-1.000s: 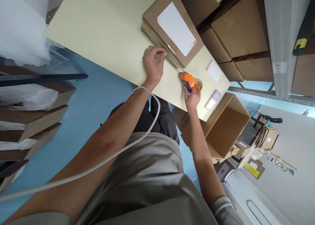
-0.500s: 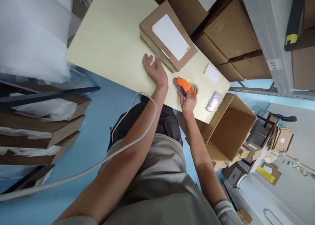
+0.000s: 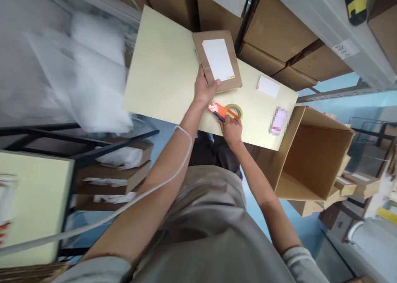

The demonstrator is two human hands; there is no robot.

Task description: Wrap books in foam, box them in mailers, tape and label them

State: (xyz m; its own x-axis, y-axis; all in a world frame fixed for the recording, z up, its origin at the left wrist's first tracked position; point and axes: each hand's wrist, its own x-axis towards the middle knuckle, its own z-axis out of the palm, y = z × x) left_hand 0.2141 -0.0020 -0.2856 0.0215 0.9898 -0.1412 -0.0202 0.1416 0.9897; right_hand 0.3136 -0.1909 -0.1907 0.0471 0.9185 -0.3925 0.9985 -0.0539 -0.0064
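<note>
A brown cardboard box (image 3: 235, 68) with a white label (image 3: 218, 59) on top lies on the pale yellow table (image 3: 164, 68). My left hand (image 3: 205, 88) grips its near left corner, thumb on the top face and the other fingers along the side, partly hidden. Close by, my right hand (image 3: 232, 129) is closed around an orange tape dispenser (image 3: 219, 109) with a roll of yellowish tape in it. The dispenser's front end points left, just below the box.
A white card (image 3: 268, 86) and a blurred-out purple object (image 3: 279, 121) lie on the table's right side. An open carton (image 3: 313, 159) stands off its right end. Boxes (image 3: 276, 31) line the shelf behind; white plastic wrapping (image 3: 99, 72) hangs at left.
My left hand has gone from open beside the box to gripping its corner. The box has turned on the table. My right hand still holds the tape dispenser, and the view has swung.
</note>
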